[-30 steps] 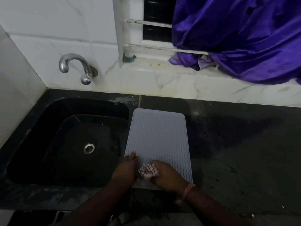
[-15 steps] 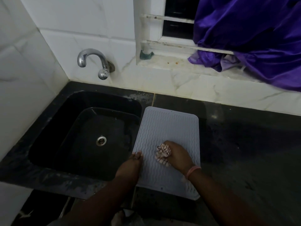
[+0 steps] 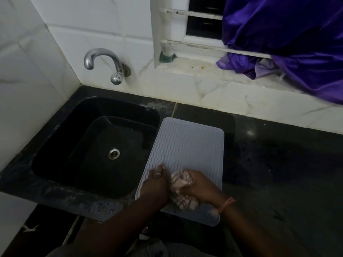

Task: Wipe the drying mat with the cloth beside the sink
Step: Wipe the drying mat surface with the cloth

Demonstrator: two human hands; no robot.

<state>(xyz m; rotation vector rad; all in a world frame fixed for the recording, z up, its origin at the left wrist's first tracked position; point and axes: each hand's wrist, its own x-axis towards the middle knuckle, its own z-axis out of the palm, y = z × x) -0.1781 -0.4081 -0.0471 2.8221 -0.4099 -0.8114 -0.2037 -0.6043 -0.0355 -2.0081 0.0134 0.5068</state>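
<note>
Currently my right hand (image 3: 201,188) is closed around the bunched checked cloth (image 3: 181,190), pressing it onto the drying mat (image 3: 187,151) at lower centre of the frame. My left hand (image 3: 156,182) lies flat, fingers extended, on the mat's left edge, holding nothing; a ring shows on one finger. The grey ribbed mat sits on the dark table (image 3: 278,164), its left edge overlapping the rim of the black sink (image 3: 55,154) at centre left. Upper left: chrome tap (image 3: 104,62) on the tiled wall. Upper right: purple fabric (image 3: 287,43) hanging over the window sill.
</note>
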